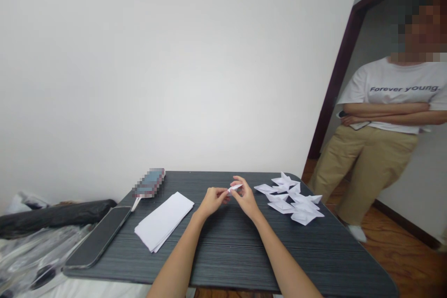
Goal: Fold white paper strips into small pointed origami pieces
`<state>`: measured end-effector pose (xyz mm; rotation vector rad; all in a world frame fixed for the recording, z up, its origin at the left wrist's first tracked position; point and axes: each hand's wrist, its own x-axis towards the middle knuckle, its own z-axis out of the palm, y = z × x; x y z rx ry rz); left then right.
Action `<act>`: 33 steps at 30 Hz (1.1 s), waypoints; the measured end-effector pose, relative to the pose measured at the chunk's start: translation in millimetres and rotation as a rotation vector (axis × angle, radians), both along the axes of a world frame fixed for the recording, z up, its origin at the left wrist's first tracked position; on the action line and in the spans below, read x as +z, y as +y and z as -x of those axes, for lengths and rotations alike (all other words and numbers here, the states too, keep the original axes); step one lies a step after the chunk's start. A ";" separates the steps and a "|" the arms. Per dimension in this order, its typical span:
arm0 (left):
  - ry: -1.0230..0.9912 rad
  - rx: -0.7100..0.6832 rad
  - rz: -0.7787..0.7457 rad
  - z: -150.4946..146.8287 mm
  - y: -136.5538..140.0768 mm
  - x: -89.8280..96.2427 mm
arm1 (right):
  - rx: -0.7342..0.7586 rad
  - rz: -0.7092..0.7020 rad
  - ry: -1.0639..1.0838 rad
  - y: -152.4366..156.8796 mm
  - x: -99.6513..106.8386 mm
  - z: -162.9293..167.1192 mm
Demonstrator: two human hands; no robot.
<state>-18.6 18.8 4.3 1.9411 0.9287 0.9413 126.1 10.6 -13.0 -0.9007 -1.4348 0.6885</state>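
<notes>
A small folded piece of white paper [235, 187] is held between my two hands, above the middle of the dark table. My left hand [212, 201] pinches its left end with thumb and fingers. From the other side my right hand [245, 198] grips it, the index finger raised behind the paper. Several folded white paper boats [279, 206] lie in a cluster to the right of my right hand. Left of my left hand rests a stack of white paper sheets [164, 221].
The dark wood-grain table [230, 260] stands against a white wall. A black phone [101, 237] lies along its left edge, near a blurred-out object [150, 184]. Plastic-wrapped items [45, 247] sit beyond that edge. On the right a person [387, 102] stands with arms folded.
</notes>
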 end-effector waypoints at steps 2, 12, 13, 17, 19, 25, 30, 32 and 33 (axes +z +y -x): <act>0.001 0.039 -0.083 -1.8 -4.2 3.2 | 0.030 -0.017 0.057 -1.7 1.2 1.9; -0.046 0.170 -0.210 -6.1 -2.1 -2.3 | -0.018 -0.041 0.105 9.4 -14.1 10.3; -0.073 0.176 -0.196 -6.7 -1.4 -3.8 | -0.042 -0.044 0.097 10.0 -14.9 10.7; -0.134 0.164 -0.169 -9.0 -0.9 -6.7 | -0.151 -0.079 0.057 7.2 -12.3 11.6; -0.146 0.150 -0.165 -9.6 -1.8 -6.2 | -0.178 -0.112 0.036 3.2 -8.4 12.2; -0.152 0.131 -0.169 -10.6 -4.5 -3.2 | -0.132 -0.137 0.067 -4.7 0.5 14.2; -0.151 0.132 -0.206 -11.9 -4.8 -2.7 | -0.105 -0.106 0.160 -1.8 -0.1 12.8; -0.137 0.141 -0.235 -11.7 -4.3 -3.3 | -0.083 -0.085 0.190 -0.9 -0.8 12.6; -0.124 0.158 -0.253 -11.4 -3.8 -3.9 | -0.075 -0.073 0.205 -0.4 -1.4 12.6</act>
